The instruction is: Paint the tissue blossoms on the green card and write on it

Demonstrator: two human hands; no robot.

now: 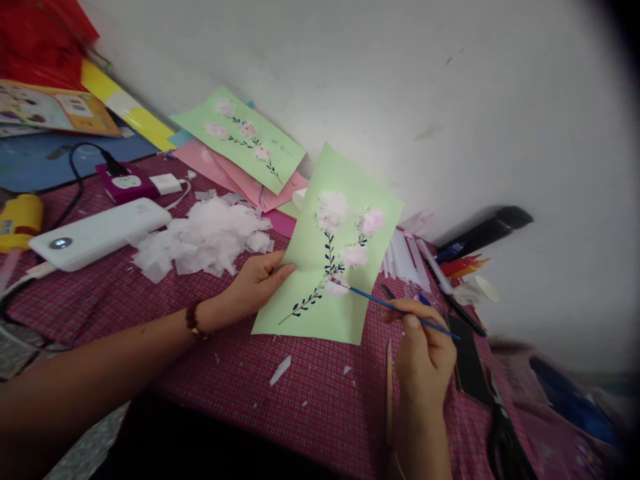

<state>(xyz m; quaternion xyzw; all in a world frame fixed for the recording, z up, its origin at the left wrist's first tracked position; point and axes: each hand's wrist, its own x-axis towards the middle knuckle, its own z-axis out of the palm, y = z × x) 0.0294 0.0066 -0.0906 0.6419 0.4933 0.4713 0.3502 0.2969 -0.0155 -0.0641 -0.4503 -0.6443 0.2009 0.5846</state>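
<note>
My left hand (260,283) pinches the left edge of a light green sheet of paper (310,233), thumb on the front, and holds it tilted up. On the sheet are several fluffy pale pink flowers (333,211) joined by a painted stem with dark blue leaves (306,303). Between the fingers of my right hand (425,347) is a thin blue paintbrush (375,298). Its tip meets the lowest flower (336,285). Left of the sheet lies a heap of white tissue-like pieces (210,233).
Behind stands a similar green flower picture (245,143) on pink paper (215,167). A white power bank (105,233) and purple socket block (125,183) are at left. Scissors (505,433), a dark phone-like slab (469,360) and a wooden stick (389,387) lie at right on the checked cloth (240,380).
</note>
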